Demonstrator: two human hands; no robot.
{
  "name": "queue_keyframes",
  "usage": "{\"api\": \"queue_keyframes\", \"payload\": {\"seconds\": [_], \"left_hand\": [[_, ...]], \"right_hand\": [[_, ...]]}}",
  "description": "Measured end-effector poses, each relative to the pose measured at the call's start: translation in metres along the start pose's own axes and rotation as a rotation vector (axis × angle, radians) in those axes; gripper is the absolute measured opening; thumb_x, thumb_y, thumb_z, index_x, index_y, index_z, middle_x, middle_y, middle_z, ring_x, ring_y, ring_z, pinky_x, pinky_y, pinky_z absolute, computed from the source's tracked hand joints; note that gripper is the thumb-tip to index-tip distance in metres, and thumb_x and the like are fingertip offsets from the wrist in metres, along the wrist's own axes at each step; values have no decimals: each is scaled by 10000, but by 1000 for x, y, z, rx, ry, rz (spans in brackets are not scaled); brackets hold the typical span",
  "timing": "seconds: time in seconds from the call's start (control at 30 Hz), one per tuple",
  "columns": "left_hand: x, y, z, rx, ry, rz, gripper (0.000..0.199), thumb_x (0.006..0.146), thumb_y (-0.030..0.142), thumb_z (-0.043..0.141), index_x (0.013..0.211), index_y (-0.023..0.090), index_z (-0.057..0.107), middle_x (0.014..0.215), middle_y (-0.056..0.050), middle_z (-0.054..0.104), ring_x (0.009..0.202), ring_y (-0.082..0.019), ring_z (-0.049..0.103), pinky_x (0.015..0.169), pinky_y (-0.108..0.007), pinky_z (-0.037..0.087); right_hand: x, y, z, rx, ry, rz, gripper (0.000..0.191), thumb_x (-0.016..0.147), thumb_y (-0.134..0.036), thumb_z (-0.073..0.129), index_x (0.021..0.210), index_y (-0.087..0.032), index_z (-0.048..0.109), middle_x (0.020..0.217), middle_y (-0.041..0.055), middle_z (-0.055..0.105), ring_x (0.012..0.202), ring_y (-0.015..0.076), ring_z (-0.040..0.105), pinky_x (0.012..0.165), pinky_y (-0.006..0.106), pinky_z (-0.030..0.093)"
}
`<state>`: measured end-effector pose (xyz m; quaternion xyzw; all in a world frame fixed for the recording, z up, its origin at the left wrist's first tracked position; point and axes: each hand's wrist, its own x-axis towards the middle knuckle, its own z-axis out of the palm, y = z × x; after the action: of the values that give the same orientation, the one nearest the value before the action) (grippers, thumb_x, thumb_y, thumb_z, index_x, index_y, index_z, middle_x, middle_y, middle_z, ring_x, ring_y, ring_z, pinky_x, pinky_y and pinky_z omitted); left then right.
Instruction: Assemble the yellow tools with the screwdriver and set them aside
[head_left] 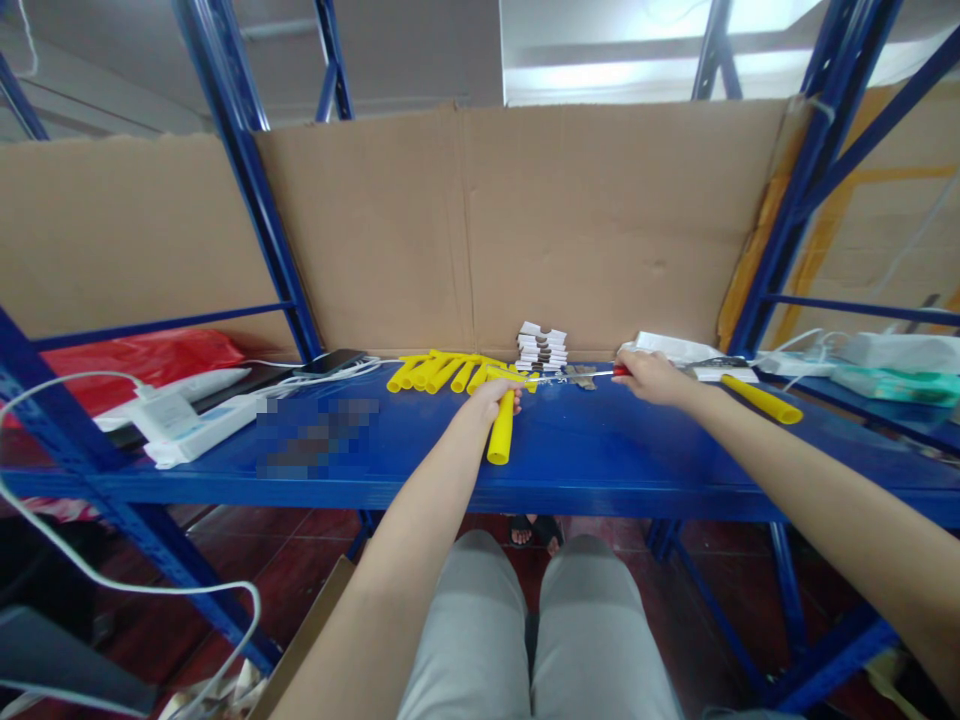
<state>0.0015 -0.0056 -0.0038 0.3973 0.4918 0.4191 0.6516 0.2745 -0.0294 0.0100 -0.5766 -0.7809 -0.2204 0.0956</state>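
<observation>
Gripped in my left hand (496, 396) is a yellow tube (501, 432), its near end tilted down toward the front edge of the blue shelf (600, 450). My right hand (649, 377) is closed around the red handle of a thin metal tool that looks like a screwdriver (596, 376). Its shaft points left toward my left hand; whether the tip touches the tube is too small to tell. Behind my left hand lies a row of several yellow tubes (431, 372). A stack of small white and dark pieces (541, 348) stands against the cardboard.
A single yellow tube (761, 400) lies right of my right hand, near a white packet (667, 346). On the left are a white power strip (214, 428), cables, a dark phone (337, 361) and a red bag (142, 362). A cardboard panel (570, 220) closes the back between blue posts.
</observation>
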Motion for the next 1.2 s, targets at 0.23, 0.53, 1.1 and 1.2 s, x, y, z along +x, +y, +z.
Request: {"api": "queue_keyframes", "payload": {"seconds": [0.23, 0.53, 1.1, 1.2], "left_hand": [[3, -1, 1, -18, 22, 62, 201, 822, 16, 579, 681, 158, 555, 467, 22, 480, 374, -69, 400, 411, -196, 372], [5, 6, 1, 91, 230, 342, 239, 748, 9, 613, 586, 159, 520, 410, 42, 469, 367, -77, 434, 417, -182, 352], [-6, 13, -13, 966, 694, 983, 297, 923, 282, 501, 1116, 158, 690, 1034, -125, 739, 1015, -274, 680, 830, -316, 489], [-8, 7, -15, 899, 686, 1065, 325, 926, 253, 503, 1198, 173, 662, 1096, -105, 733, 1036, -258, 678, 873, -324, 500]], "right_hand": [[1, -2, -10, -96, 71, -69, 210, 928, -261, 387, 967, -168, 571, 924, 163, 670, 878, 276, 578, 750, 350, 330], [5, -17, -23, -187, 192, -132, 250, 941, -229, 378, 996, -126, 599, 926, 190, 674, 920, 293, 577, 746, 349, 309], [-3, -40, 10, 270, 316, 29, 307, 939, -371, 446, 1070, -166, 633, 905, 132, 720, 813, 261, 662, 650, 306, 430], [-4, -39, 14, 318, 337, 0, 306, 939, -377, 446, 1060, -165, 631, 906, 136, 712, 815, 258, 657, 673, 314, 445]]}}
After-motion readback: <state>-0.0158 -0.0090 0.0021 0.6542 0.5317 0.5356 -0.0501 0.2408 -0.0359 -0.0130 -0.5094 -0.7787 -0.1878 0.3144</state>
